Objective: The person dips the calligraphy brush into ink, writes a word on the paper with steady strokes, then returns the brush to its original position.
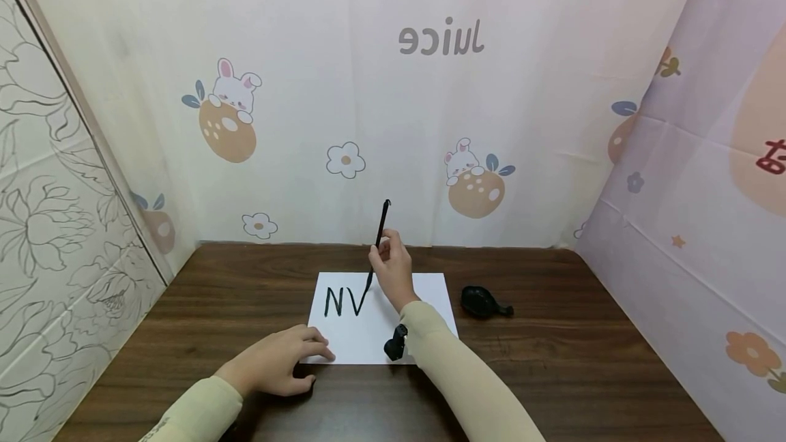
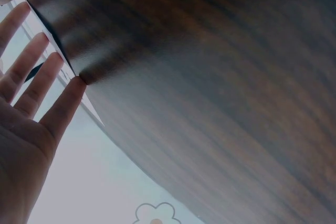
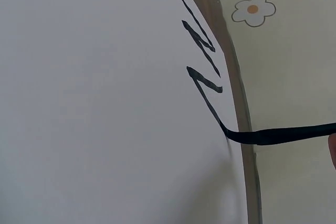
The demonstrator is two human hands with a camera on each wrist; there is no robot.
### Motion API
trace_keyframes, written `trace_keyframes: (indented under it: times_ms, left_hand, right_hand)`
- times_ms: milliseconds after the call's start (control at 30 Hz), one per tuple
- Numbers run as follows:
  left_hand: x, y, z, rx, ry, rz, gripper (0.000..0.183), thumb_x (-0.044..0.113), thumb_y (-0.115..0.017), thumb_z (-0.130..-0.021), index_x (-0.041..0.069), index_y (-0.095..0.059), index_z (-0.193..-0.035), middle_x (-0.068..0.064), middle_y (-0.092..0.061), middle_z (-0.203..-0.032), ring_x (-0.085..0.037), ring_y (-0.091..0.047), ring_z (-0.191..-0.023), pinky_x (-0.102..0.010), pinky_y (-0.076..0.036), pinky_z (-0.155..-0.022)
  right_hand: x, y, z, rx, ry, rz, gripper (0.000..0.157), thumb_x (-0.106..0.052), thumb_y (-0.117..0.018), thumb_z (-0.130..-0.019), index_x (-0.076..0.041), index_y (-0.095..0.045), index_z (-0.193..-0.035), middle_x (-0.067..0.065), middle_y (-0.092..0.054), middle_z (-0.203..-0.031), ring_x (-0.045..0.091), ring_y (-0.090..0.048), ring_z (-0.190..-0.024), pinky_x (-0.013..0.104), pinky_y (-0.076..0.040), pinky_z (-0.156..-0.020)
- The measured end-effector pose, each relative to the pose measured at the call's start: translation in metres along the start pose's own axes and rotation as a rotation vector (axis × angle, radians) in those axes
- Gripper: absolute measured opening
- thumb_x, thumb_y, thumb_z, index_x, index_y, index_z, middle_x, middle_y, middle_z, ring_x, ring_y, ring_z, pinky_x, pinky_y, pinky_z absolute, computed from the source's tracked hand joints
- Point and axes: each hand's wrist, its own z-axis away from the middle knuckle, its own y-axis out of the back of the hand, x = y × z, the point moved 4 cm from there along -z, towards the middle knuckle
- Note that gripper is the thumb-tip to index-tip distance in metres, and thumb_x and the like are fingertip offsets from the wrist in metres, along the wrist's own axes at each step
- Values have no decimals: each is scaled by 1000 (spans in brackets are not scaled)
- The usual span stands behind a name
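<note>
A black-handled writing brush (image 1: 381, 224) stands nearly upright in my right hand (image 1: 395, 269), pinched between thumb and fingers. In the right wrist view the dark brush tip (image 3: 239, 136) bends against the paper at the end of a V stroke. The white sheet of paper (image 1: 381, 343) lies on the table, with black painted letters N (image 1: 333, 302) and V (image 1: 357, 305) on its left half. My left hand (image 1: 279, 360) rests at the sheet's lower left corner with its fingers spread, fingertips on the paper and thumb out over the wood.
A black ink dish or stone (image 1: 479, 301) with a narrow end sits right of the paper on the dark wooden table (image 1: 552, 360). Behind the table hangs a pale patterned curtain (image 1: 307, 101). A small black device (image 1: 396, 343) is strapped at my right wrist.
</note>
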Motion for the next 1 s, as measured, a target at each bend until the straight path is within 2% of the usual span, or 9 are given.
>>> trace_keyframes:
  times_ms: [833,1000]
  left_hand:
    - [0,-1,0,1,-2,10,34,22,-73,-84,25,-71,-117,6,-59,-119,-11,-58,-105,-32,-52,-87]
    - [1,0,0,2,1,14,34,21,-72,-84,25,-71,-117,6,-60,-119,-11,-58,-105,-33,-52,-87]
  right_hand:
    - [5,3,-4,-1,-37,15,29,-12,-60,-99,-12,-51,-126,2,-58,-93,17,-61,-86,33,-55,-74]
    - [3,9,-4,15,-47,-18,30,-12,-60,-99,-13,-50,-127,3,-58,-92,18,-61,-85,33,-54,-73]
